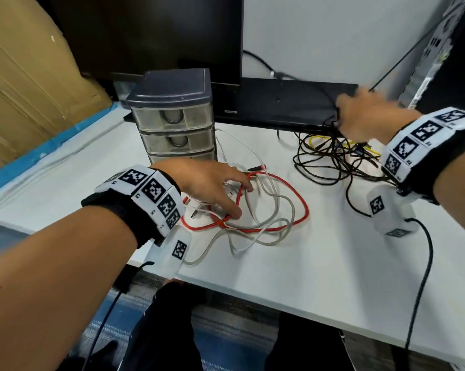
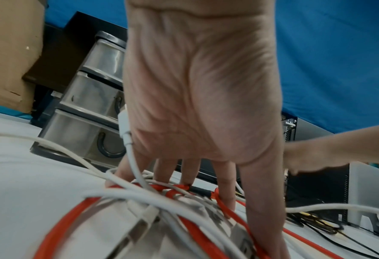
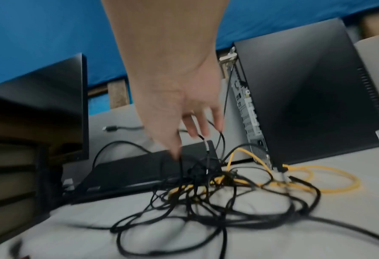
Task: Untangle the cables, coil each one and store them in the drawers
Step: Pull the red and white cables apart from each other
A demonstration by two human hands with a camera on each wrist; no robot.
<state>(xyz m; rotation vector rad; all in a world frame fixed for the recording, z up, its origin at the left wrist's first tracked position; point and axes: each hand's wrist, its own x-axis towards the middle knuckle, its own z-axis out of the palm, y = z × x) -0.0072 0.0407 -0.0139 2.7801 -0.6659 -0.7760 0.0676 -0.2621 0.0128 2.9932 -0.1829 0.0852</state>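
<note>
A loose tangle of a red cable (image 1: 303, 207) and white cables (image 1: 279, 199) lies mid-table. My left hand (image 1: 239, 199) presses down on it with spread, mostly straight fingers (image 2: 226, 192); red loops (image 2: 222, 203) run around them. To the right sits a black cable tangle (image 1: 327, 162) mixed with a yellow cable (image 1: 319, 139). My right hand (image 1: 341, 116) hovers over its far side, and black strands (image 3: 181, 166) hang taut from its blurred fingertips (image 3: 175, 150). The small grey drawer unit (image 1: 172, 116) stands behind my left hand with its three drawers closed.
A dark monitor (image 1: 159, 36) and its flat black base (image 1: 279, 103) stand at the back. A computer tower (image 3: 306, 96) rises at the right, right beside the black tangle. Cardboard (image 1: 25, 76) leans at the left. The white table's front edge (image 1: 306, 303) is near my legs.
</note>
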